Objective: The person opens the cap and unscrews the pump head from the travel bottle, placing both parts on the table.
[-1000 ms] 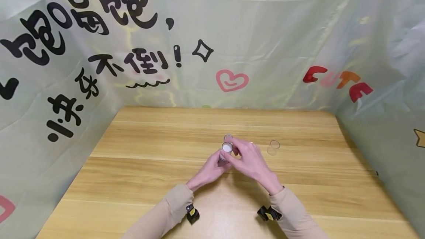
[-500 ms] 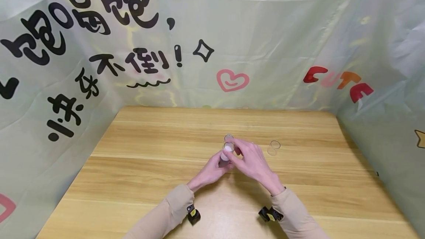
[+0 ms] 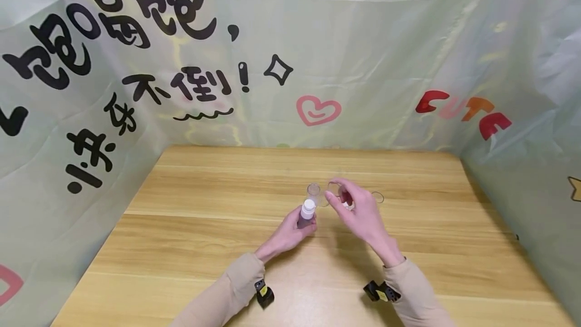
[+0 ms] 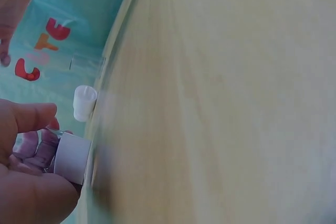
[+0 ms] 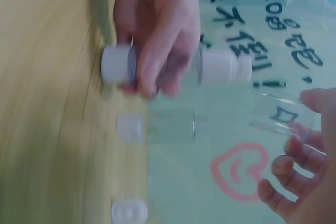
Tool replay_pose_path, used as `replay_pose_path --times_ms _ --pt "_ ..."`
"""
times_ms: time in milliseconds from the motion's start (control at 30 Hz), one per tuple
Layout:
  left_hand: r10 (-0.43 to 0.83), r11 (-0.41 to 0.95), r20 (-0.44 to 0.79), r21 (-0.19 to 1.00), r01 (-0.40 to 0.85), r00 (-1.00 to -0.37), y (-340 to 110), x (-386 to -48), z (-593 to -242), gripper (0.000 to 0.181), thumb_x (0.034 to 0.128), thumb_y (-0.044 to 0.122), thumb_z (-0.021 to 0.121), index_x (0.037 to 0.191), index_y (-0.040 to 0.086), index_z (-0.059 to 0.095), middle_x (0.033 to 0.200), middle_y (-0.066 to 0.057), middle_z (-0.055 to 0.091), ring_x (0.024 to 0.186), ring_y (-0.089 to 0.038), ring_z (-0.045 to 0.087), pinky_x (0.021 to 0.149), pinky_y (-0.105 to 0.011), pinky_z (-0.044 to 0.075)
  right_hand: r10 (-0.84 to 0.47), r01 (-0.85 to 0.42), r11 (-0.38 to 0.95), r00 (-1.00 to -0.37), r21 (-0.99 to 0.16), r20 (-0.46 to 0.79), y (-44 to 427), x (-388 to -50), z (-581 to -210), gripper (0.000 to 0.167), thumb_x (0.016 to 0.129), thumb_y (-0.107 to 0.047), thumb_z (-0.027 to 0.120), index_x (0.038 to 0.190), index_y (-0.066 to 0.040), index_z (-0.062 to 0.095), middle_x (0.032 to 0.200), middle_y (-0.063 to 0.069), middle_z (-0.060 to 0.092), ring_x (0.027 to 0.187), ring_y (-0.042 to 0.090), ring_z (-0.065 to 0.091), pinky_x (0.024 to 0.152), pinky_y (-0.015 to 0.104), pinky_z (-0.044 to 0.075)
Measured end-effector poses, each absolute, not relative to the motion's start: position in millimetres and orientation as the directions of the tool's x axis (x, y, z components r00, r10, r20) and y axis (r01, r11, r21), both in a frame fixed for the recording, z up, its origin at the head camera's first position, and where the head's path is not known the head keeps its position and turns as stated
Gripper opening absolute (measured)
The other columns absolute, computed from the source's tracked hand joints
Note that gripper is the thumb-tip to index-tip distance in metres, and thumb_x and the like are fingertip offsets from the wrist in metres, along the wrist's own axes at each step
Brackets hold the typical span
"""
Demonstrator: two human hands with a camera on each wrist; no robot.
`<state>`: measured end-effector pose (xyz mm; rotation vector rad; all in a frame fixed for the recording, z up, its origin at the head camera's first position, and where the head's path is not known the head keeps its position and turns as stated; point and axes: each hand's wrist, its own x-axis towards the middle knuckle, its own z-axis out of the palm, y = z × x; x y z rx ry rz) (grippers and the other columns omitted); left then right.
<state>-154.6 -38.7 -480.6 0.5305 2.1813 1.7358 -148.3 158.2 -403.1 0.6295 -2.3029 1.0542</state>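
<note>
My left hand grips a small bottle upright around its middle. In the right wrist view, the white stepped top and the white base show at its two ends. A clear tubular cap is pinched between the thumb and fingers of my right hand, apart from the bottle, up and to its right. In the right wrist view, the right hand holds that clear cap past the white top.
Behind the bottle stands a clear container with a white bottom part. A white piece is partly hidden by my right hand. Another clear tube stands farther right. The wooden table meets printed cloth at its back and sides.
My right hand has lifted the clear cap off the bottle and moved right with it, baring the white top. The left hand stays nearly in place.
</note>
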Motion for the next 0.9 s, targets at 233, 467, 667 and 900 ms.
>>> replay_pose_path --times_ms 233,467,667,900 --pt "0.45 0.189 -0.004 0.978 0.09 -0.893 -40 -154 -477 0.03 0.0933 0.005 0.063 0.121 -0.005 0.055 0.114 -0.019 0.063 0.109 -0.023 0.061 0.111 -0.048 0.047 -0.218 -0.483 0.748 -0.827 -0.456 0.518 198 -145 -410 0.027 0.089 -0.019 0.073 0.112 -0.005 0.069 0.068 -0.005 0.057 0.061 0.006 0.048 0.054 0.019 0.04" --pt "0.465 0.181 0.006 0.978 0.102 -0.885 -40 -155 -476 0.028 0.0943 0.005 0.062 0.119 -0.006 0.055 0.112 -0.02 0.063 0.105 -0.018 0.061 0.11 -0.046 0.047 -0.242 -0.371 0.837 -0.91 -0.403 0.335 229 -139 -408 0.029 0.091 -0.027 0.072 0.114 -0.009 0.068 0.068 -0.007 0.055 0.057 0.005 0.042 0.051 0.02 0.035" --pt "0.46 0.182 0.001 0.979 0.095 -0.888 -40 -154 -476 0.028 0.0942 0.004 0.062 0.119 -0.006 0.056 0.111 -0.018 0.063 0.103 -0.015 0.06 0.109 -0.044 0.049 -0.219 -0.27 0.891 -0.96 -0.365 0.175 250 -138 -410 0.028 0.091 -0.031 0.071 0.11 -0.012 0.067 0.068 -0.006 0.058 0.057 0.008 0.046 0.052 0.025 0.036" --pt "0.461 0.18 0.0 0.979 0.094 -0.887 -39 -154 -477 0.029 0.0936 0.003 0.063 0.12 -0.007 0.055 0.11 -0.017 0.063 0.1 -0.013 0.06 0.105 -0.036 0.052 -0.158 -0.166 0.921 -0.986 -0.352 0.052 261 -137 -416 0.028 0.09 -0.032 0.071 0.109 -0.012 0.066 0.07 -0.005 0.061 0.06 0.011 0.05 0.052 0.028 0.038"
